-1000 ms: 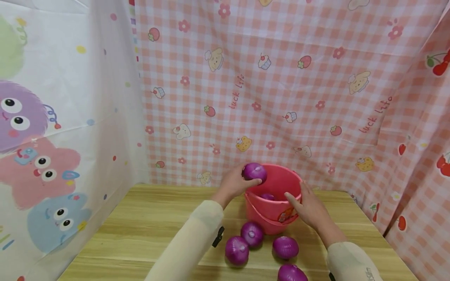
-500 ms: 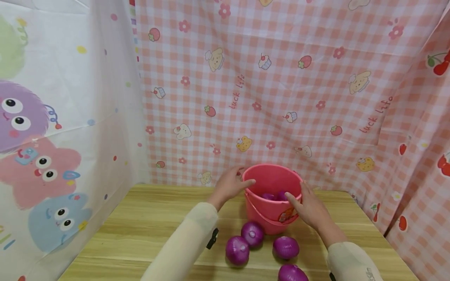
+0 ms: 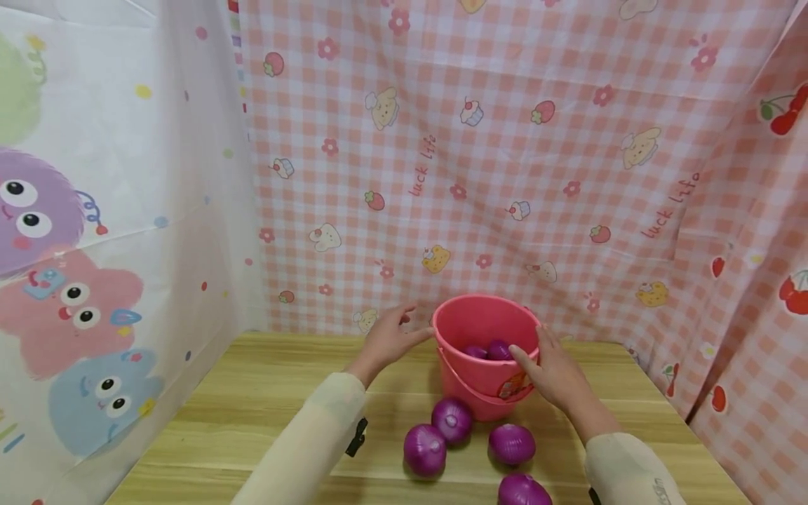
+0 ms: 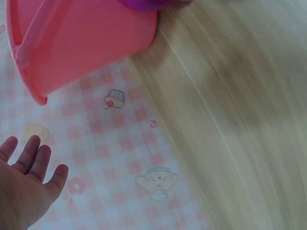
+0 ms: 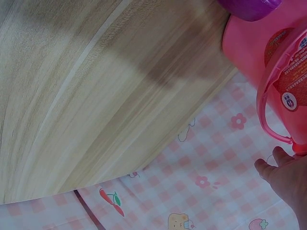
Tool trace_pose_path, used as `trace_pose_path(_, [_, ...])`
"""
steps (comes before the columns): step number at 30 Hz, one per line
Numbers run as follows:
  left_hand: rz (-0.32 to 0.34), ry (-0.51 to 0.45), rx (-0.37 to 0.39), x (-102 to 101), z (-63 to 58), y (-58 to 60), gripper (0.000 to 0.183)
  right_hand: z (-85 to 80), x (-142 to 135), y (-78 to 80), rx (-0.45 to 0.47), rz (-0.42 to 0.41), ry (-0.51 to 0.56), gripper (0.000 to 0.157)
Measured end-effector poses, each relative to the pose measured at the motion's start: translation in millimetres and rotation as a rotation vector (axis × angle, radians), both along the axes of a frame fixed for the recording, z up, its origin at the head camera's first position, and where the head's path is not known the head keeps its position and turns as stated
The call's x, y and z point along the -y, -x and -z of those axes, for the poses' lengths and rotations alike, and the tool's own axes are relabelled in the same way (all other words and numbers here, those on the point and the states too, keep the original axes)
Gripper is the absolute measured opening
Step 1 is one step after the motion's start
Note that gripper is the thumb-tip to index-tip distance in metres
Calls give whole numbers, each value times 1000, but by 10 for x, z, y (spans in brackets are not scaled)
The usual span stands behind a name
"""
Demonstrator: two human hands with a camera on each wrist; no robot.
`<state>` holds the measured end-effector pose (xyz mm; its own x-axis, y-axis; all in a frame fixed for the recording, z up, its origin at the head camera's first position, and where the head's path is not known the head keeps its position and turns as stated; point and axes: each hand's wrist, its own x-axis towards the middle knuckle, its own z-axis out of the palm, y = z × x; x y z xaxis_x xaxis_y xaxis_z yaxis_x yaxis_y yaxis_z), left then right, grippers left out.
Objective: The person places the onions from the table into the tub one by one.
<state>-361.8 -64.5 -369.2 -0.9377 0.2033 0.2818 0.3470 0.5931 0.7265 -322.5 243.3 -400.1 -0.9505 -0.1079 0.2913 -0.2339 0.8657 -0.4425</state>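
My left hand has nothing in it; its fingers are spread loosely, just left of the round pink plastic bucket. My thumb comes right up by the rim, but I can't tell if it touches. My right hand is on the other side of the bucket, fingers along the outside and thumb over the front edge. It isn't holding any onion, and its fingers look mostly straight, so it seems to rest there more than squeeze. The bucket stands up on the light wood counter with its top facing up, and I can see two purple onions inside, one a bit hidden and one beside it. Here is the big thing: the four loose onions all lie on my side of the bucket, lower than my hands and in between my arms. Two shiny round purple onions sit together on the left, a back one close to the bucket and a front one. My left hand is nearer to those. A slightly wide purple onion sits on the right, its wide way going side to side, and my right hand is nearer to it. The last purple onion is closest to me, partly cut off.
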Motion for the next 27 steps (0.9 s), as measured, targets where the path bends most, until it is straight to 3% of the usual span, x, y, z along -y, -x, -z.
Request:
trace_pose_path(5, [-3, -26, 31, 109, 86, -26, 76, -2, 9, -15, -3, 2, -2, 89])
trace_pose_path(27, [161, 62, 121, 380, 513, -352, 75, -36, 16, -17, 27, 4, 5, 89])
